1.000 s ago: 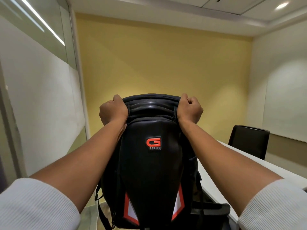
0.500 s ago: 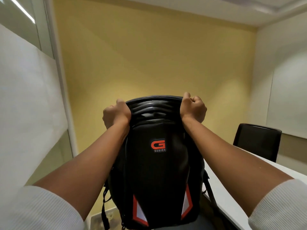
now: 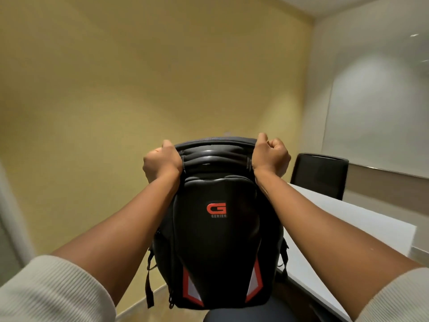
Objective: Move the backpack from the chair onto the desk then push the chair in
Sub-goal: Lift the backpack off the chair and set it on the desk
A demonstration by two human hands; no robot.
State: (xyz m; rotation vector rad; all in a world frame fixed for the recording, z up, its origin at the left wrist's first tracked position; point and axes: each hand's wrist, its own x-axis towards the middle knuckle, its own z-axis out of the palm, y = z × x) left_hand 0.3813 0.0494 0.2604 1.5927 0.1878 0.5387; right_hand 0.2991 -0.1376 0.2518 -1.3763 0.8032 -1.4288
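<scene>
A black backpack [image 3: 218,238] with a red G logo and red-and-white reflective corners hangs upright in front of me, lifted off the chair. My left hand [image 3: 161,162] grips its top left corner and my right hand [image 3: 270,155] grips its top right corner, both fists closed on the bag. The rounded dark top of the chair [image 3: 241,316] shows just under the bag at the bottom edge. The white desk [image 3: 348,228] lies to the right of the bag, its near edge running beside my right forearm.
A second black chair [image 3: 320,175] stands at the desk's far end. A yellow wall fills the view ahead, and a whiteboard [image 3: 380,112] hangs on the right wall. A strip of floor shows at the lower left.
The view has swung right and the left glass wall has left the frame. The backpack has risen a little with both hands still gripping its top, and more of the desk shows.
</scene>
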